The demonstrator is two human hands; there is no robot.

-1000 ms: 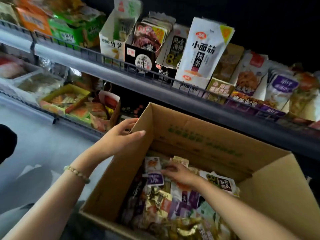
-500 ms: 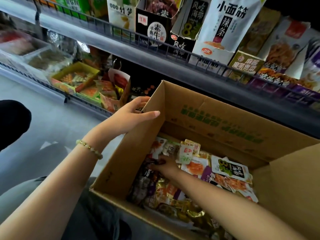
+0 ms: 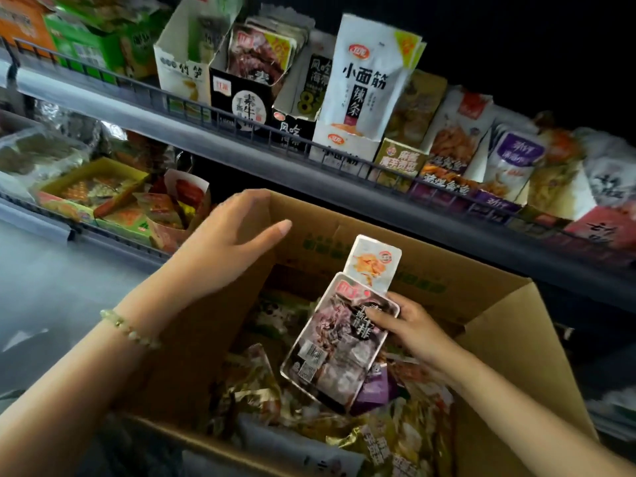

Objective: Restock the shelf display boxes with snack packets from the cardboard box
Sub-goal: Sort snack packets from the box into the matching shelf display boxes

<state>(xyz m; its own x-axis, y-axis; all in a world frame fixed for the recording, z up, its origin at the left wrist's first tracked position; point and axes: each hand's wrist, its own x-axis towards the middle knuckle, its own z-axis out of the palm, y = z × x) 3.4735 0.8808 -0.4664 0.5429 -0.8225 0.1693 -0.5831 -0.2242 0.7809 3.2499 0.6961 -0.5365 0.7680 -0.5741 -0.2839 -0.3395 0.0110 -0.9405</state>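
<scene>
Right hand (image 3: 409, 327) pinches two snack packets (image 3: 335, 349), likely light, slick and floppy, by the edge under its fingertips (image 3: 375, 313); left hand (image 3: 234, 242) fingers relaxed.

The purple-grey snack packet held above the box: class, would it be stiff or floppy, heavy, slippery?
Probably fairly stiff: the purple-grey snack packet juts out flat though the right hand pinches only one edge. Likely light, since that pinch alone carries it. Its glossy film shows glare, so it may slip.
</scene>
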